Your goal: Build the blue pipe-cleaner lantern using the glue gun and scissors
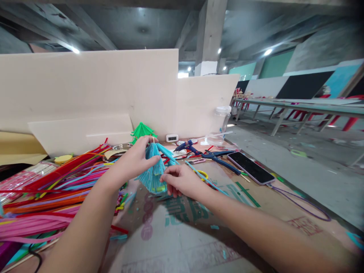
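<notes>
Two bare forearms [91, 216] cross the foreground, leading to hands set apart on either side of a blue fringed cone [153, 176] above the cardboard-covered desk [159, 246]. The left hand [136, 157] has its thumb and fingers closed about the peak; the right hand [182, 179] curls its fingers at the lower right edge, and whether they pinch any fringe I cannot tell. Too firm a squeeze at the top could flatten the layers, while a tug low down could pull strands loose or tip the cone. A blue strip [165, 151] slants off near the peak and might snag on a finger. Just behind, the glue gun [187, 147] sits close enough to be knocked, and might burn if hot, which does not show. Beside it lie pliers [223, 158], handles toward the phone [251, 167]; a careless sweep of the right arm could push one into the other.
</notes>
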A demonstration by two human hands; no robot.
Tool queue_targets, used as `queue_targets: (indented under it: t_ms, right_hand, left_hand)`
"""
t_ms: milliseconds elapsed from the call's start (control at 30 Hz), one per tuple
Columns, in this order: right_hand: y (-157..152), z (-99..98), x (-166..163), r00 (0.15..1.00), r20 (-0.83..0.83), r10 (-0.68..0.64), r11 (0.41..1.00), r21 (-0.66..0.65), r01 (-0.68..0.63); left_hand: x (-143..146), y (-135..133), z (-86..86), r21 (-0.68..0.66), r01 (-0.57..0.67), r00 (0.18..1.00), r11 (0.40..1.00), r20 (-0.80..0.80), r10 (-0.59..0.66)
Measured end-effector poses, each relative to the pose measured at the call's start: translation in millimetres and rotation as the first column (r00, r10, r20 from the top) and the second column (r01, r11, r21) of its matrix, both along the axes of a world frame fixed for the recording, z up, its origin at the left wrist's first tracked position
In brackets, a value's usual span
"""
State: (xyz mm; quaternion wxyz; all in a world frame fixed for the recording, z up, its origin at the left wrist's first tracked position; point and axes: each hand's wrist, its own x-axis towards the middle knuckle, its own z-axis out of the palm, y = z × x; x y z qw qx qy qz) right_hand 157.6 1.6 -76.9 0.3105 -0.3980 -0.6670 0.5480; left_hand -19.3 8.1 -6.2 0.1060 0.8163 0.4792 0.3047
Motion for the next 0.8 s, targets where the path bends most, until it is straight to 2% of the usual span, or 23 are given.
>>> queue_targets:
  t_ms: [433,800]
  right_hand:
    - [0.5,-1.9,-0.6,1.0,0.0,0.012,1.0,0.007,-0.012]
    - [-1.7,2.5,2.8,0.993,0.102,0.064,0.998,0.017,-0.066]
  left_hand:
    - [-0.7,1.2,-1.6,-0.008,0.024,1.0,1.0,0.006,-0.024]
    - [-3.1,-0.3,-0.8,-0.023,0.022,0.999,0.999,-0.042,-0.023]
